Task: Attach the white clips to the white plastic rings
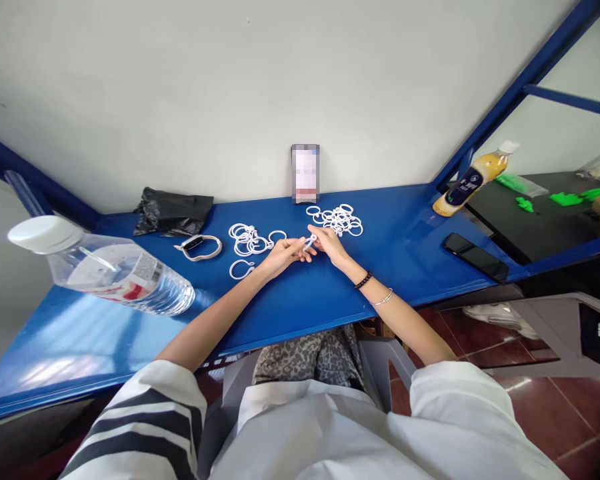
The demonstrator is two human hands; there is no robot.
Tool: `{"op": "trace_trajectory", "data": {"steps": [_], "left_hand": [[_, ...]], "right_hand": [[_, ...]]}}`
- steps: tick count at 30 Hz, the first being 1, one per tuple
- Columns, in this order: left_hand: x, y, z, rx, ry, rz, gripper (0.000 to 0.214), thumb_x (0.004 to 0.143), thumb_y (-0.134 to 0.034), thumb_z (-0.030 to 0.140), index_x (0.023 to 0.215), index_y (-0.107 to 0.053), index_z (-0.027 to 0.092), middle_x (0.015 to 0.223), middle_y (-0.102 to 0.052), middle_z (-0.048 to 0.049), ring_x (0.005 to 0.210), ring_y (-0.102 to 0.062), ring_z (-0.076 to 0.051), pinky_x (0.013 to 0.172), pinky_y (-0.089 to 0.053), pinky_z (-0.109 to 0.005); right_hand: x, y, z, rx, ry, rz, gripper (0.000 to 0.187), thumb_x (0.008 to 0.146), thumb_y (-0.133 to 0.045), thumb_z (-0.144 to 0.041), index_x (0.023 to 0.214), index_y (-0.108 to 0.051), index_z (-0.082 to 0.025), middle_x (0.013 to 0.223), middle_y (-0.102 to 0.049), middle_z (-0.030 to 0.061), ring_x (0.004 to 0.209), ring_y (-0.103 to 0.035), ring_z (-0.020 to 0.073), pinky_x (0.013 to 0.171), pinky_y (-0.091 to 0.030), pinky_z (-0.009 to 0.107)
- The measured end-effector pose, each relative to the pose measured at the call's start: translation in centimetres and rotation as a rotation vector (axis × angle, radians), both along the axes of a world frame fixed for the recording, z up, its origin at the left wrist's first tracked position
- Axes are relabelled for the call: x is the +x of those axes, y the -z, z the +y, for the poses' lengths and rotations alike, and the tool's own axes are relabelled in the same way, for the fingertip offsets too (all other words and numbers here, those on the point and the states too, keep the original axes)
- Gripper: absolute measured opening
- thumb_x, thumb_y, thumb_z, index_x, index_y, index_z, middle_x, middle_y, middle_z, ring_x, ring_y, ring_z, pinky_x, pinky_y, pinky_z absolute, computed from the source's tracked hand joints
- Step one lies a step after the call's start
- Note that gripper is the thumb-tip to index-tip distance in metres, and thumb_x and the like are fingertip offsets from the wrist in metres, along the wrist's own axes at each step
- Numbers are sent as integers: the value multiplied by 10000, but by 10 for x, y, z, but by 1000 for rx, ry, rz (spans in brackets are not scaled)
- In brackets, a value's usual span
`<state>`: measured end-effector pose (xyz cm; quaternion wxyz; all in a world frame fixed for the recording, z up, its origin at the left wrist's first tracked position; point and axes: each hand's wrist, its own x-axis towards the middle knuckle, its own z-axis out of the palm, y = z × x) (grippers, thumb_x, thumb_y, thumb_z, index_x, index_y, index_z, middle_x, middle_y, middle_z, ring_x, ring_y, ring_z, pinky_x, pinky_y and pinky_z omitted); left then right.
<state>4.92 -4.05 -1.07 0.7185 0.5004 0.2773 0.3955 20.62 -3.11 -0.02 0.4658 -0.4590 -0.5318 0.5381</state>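
Both hands meet over the middle of the blue table. My left hand and my right hand pinch the same small white plastic ring between their fingertips. A pile of several white rings lies just left of my left hand, with one loose ring nearer me. A second pile of white rings lies just beyond my right hand. My right wrist wears a dark bead bracelet and a thin silver bangle.
A clear water bottle lies on its side at the left. A beige smartwatch and black bag sit at the back left. A phone leans on the wall. A yellow drink bottle and dark phone are at right.
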Motion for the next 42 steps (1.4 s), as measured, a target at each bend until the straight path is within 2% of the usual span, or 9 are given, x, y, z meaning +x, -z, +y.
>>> {"op": "trace_trajectory", "data": {"steps": [5, 16, 22, 28, 34, 39, 42], "left_hand": [[0, -2, -2, 15, 3, 11, 517, 735, -727, 549, 539, -496, 131, 781, -717, -117, 616, -636, -148, 608, -417, -272], [1, -3, -1, 8, -1, 7, 522, 748, -715, 549, 535, -483, 133, 774, -717, -117, 604, -635, -141, 588, -408, -264], [0, -1, -1, 18, -5, -10, 468, 731, -751, 497, 559, -532, 121, 816, -717, -108, 629, -627, -131, 618, -419, -267], [1, -1, 0, -6, -13, -23, 417, 699, -787, 446, 585, -557, 117, 883, -718, -106, 676, -626, -129, 663, -431, -268], [1, 0, 1, -34, -25, -34, 339, 714, -774, 412, 697, -600, 121, 845, -716, -87, 684, -638, -134, 690, -445, -271], [1, 1, 2, -40, -24, -23, 292, 732, -750, 376, 849, -643, 130, 838, -722, -80, 685, -654, -153, 683, -445, -272], [1, 0, 1, -37, -19, -19, 288, 740, -726, 370, 875, -652, 127, 849, -729, -95, 677, -658, -164, 672, -443, -274]], "right_hand": [[0, 1, 0, -5, -17, -15, 535, 801, -578, -585, 505, -343, -206, 425, -302, -78, 387, -255, 52, 409, -182, 227], [0, -5, -3, 31, -69, -4, 549, 736, -644, -597, 517, -324, -209, 459, -252, -86, 411, -229, 50, 419, -174, 222], [1, -1, -1, 17, -44, 22, 548, 724, -650, -625, 534, -348, -208, 465, -300, -78, 418, -284, 57, 417, -212, 215], [2, 0, 1, -36, -20, 53, 533, 751, -642, -594, 533, -349, -206, 464, -337, -70, 415, -303, 57, 414, -198, 221], [2, -4, -2, -26, -68, 36, 496, 736, -666, -545, 544, -364, -202, 472, -336, -76, 423, -352, 58, 416, -198, 218], [3, -4, -1, -23, -108, 11, 450, 734, -652, -525, 551, -407, -195, 484, -344, -78, 423, -314, 50, 417, -189, 215], [3, -3, -1, -19, -103, 10, 451, 729, -660, -523, 552, -408, -193, 492, -355, -76, 431, -317, 50, 420, -192, 211]]}}
